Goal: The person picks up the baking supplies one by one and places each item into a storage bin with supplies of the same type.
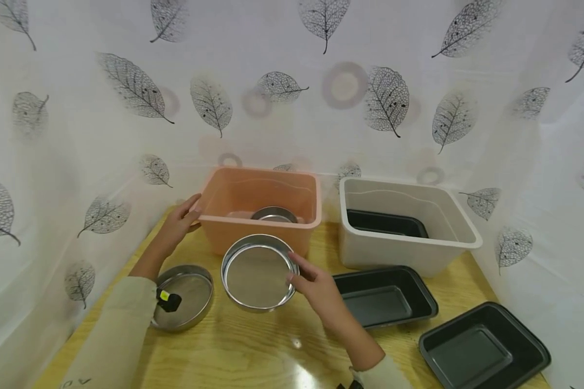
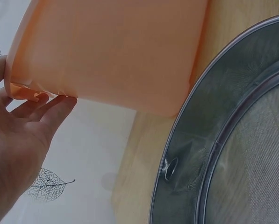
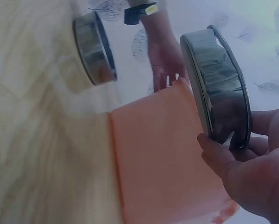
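Note:
My right hand (image 1: pixel 318 292) pinches the rim of a round metal sieve (image 1: pixel 260 276), thumb on one side and fingers on the other. The sieve is raised and tilted in front of the orange bin (image 1: pixel 258 236), its mesh facing the head camera. At the bin's left end, my left hand (image 1: pixel 175 229) grips the rim, with fingers curled under the lip in the left wrist view. Inside that bin lies another metal sieve (image 1: pixel 274 212), partly hidden by the front wall. A third sieve (image 1: pixel 190 294) lies on the wooden table beside my left forearm, which covers part of it.
Right of the orange bin stands a white bin (image 1: pixel 394 253) with a dark baking pan (image 1: pixel 386 222) inside. Two more dark pans, a nearer one (image 1: pixel 477 346) and a farther one (image 1: pixel 379 300), lie before it. A leaf-patterned curtain (image 1: pixel 272 43) surrounds the table (image 1: pixel 238 356).

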`<state>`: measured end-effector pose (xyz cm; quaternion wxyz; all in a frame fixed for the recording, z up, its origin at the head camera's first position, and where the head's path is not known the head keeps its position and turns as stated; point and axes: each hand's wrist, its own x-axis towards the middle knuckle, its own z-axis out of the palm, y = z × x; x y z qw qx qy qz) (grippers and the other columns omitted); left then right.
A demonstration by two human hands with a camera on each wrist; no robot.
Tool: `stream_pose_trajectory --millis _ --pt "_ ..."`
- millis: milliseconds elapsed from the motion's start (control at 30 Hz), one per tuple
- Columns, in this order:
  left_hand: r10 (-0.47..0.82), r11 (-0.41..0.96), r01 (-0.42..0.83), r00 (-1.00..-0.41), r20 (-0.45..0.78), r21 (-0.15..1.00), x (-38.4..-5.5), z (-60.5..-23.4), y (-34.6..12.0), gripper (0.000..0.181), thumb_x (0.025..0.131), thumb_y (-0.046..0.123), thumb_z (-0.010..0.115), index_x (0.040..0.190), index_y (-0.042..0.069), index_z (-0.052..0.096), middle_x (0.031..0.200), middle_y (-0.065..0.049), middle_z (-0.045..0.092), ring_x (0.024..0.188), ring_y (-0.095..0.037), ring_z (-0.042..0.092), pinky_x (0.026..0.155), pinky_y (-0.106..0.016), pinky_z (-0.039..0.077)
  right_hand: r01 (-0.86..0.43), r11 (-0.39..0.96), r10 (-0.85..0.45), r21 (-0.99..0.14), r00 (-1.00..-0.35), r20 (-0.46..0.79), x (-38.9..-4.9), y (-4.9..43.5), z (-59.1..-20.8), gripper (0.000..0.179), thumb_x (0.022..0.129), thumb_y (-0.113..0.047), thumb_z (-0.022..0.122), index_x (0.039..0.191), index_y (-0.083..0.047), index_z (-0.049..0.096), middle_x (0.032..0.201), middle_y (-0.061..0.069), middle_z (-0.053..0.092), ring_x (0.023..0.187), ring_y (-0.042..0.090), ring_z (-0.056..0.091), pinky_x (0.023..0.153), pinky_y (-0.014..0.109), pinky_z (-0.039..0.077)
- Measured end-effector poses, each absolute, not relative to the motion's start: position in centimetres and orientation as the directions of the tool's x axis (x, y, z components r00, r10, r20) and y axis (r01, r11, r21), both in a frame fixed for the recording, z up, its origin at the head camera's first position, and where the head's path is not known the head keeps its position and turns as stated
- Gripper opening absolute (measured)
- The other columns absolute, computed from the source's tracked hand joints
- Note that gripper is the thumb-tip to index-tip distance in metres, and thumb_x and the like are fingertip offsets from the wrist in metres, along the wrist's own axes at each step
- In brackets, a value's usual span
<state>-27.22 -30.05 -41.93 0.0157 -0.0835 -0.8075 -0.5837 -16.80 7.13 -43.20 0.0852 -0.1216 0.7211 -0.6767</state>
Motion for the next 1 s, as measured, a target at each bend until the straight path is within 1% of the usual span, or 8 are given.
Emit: stream_pose_trajectory --millis 200,333,433,500,600,733,933,1000 --pt "0.136 0.290 0.152 -0.984 0.116 0.945 -27.1 -41.9 -30.1 0.061 0.110 0.029 0.040 0.163 0.013 0.013 0.168 -0.020 0.007 0.148 -0.045 0.027 0.113 -0.054 0.037 -0.092 0.050 -0.294 -0.994 -0.953 0.074 -18.1 7.7 -40.9 0.050 0.097 -0.016 0.068 0.146 -0.014 0.055 0.153 0.003 0.049 0.139 0.024 0.048 0.103 0.028 0.052" --pt "0.147 0.280 0.150 -0.983 0.112 0.948 -27.3 -42.1 -30.2 0.061 0.111 0.028 0.040 0.164 0.014 0.012 0.169 -0.018 0.006 0.148 -0.045 0.025 0.113 -0.054 0.037 -0.124 0.039 -0.307 -0.992 -0.946 0.106 -19.5 8.1 -39.6 0.052 0.098 -0.015 0.066 0.148 -0.010 0.052 0.154 0.006 0.048 0.142 0.022 0.044 0.106 0.029 0.049" --pt "0.155 0.271 0.153 -0.981 0.114 0.950 -27.3 -42.1 -30.4 0.062 0.110 0.028 0.041 0.164 0.016 0.012 0.169 -0.017 0.006 0.149 -0.044 0.024 0.113 -0.055 0.037 -0.151 0.017 -0.302 -0.988 -0.943 0.139 -20.5 8.3 -38.7 0.052 0.098 -0.012 0.065 0.148 -0.007 0.051 0.156 0.008 0.045 0.143 0.024 0.043 0.105 0.026 0.049" --pt "0.160 0.266 0.157 -0.980 0.117 0.951 -27.3 -42.1 -30.4 0.062 0.110 0.028 0.041 0.164 0.015 0.012 0.169 -0.018 0.006 0.149 -0.044 0.024 0.113 -0.055 0.037 -0.166 0.011 -0.293 -0.986 -0.943 0.156 -21.2 8.4 -38.3 0.052 0.098 -0.011 0.065 0.148 -0.006 0.051 0.156 0.010 0.045 0.141 0.026 0.045 0.101 0.024 0.052" --pt "0.167 0.264 0.163 -0.978 0.122 0.951 -27.4 -42.2 -30.6 0.062 0.110 0.027 0.041 0.164 0.014 0.012 0.169 -0.017 0.005 0.150 -0.044 0.023 0.113 -0.055 0.036 -0.184 0.000 -0.292 -0.983 -0.940 0.176 -22.4 8.5 -37.7 0.052 0.098 -0.011 0.065 0.148 -0.006 0.051 0.156 0.010 0.045 0.140 0.029 0.047 0.099 0.026 0.054" --pt "0.175 0.271 0.172 -0.976 0.127 0.947 -27.4 -42.3 -30.7 0.062 0.111 0.026 0.041 0.164 0.013 0.012 0.169 -0.016 0.004 0.150 -0.043 0.021 0.113 -0.054 0.037 -0.199 -0.001 -0.297 -0.980 -0.936 0.191 -23.9 8.5 -36.8 0.052 0.098 -0.013 0.065 0.149 -0.010 0.051 0.156 0.007 0.047 0.137 0.030 0.051 0.099 0.033 0.056" --pt "0.188 0.266 0.175 -0.974 0.127 0.948 -27.6 -42.4 -30.9 0.063 0.110 0.029 0.042 0.164 0.014 0.012 0.170 -0.014 0.004 0.151 -0.041 0.021 0.113 -0.051 0.037 -0.203 0.050 -0.300 -0.978 -0.937 0.180 -25.7 8.5 -35.5 0.052 0.099 -0.019 0.065 0.150 -0.019 0.051 0.155 0.003 0.048 0.134 0.023 0.054 0.098 0.034 0.057" --pt "0.191 0.264 0.173 -0.974 0.124 0.949 -27.6 -42.5 -30.9 0.064 0.110 0.031 0.042 0.164 0.014 0.012 0.170 -0.013 0.004 0.151 -0.040 0.021 0.113 -0.051 0.037 -0.202 0.068 -0.311 -0.977 -0.935 0.172 -26.3 8.4 -35.2 0.053 0.100 -0.022 0.065 0.151 -0.020 0.050 0.154 0.005 0.049 0.134 0.024 0.055 0.098 0.033 0.057"
